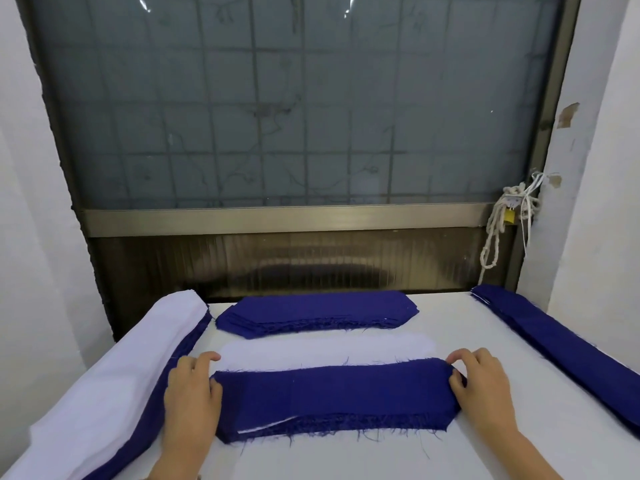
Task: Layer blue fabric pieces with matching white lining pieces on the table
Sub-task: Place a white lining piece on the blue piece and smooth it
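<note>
A long blue fabric piece [332, 398] with frayed edges lies across the white table [346, 459] in front of me, with a white lining edge showing under its lower left side. My left hand [192, 393] pinches its left end and my right hand [483, 386] pinches its right end. Just behind it lies a white lining piece [325, 351], flat on the table. Farther back sits a stack of blue pieces [317, 313].
A long pile of white cloth over blue cloth [114, 368] runs along the table's left side. Another stack of long blue pieces [561, 344] lies along the right edge. A window [294, 98] and a hanging rope [502, 223] stand behind the table.
</note>
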A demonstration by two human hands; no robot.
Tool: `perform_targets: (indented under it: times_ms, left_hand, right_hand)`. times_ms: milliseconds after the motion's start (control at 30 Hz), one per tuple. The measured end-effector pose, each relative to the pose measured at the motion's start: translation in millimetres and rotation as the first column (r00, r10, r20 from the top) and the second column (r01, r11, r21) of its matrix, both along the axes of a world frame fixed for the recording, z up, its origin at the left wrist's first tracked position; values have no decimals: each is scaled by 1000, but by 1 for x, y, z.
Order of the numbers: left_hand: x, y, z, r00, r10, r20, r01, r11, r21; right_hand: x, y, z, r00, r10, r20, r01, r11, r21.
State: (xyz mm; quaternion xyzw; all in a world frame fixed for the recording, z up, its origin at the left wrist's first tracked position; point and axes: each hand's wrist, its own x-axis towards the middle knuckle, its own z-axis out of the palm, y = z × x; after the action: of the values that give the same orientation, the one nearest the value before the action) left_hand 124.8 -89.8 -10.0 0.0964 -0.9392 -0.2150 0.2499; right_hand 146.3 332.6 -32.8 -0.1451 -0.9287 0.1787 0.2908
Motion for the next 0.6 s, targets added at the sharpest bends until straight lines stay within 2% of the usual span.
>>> perform_targets:
  times_ms: [67,167,267,367,467,600]
  left_hand:
    - [-5,5,8,1000,0,-3,0,992,-125]
    - [-20,15,17,992,-127,-18,124,985,-121]
    - [-45,34,25,947,-318,-40,315,947,-65]
    - [-73,67,28,881,-472,-22,470,880,-68]
    - [-98,106,25,853,-519,60,522,843,-128]
    - [-112,132,-3,837,-528,146,547,815,-190]
  right_hand:
    - [-4,-6,5,1000,-28,-8,29,998,51]
    - [-19,-20,18,999,21,24,-23,998,56]
    - [-45,-44,34,982,183,41,-183,983,14]
    - [-75,-75,43,919,381,96,-380,924,-30]
    - [-105,-105,45,836,519,177,-516,854,-64]
    - [-131,-125,24,790,549,272,-541,834,-112]
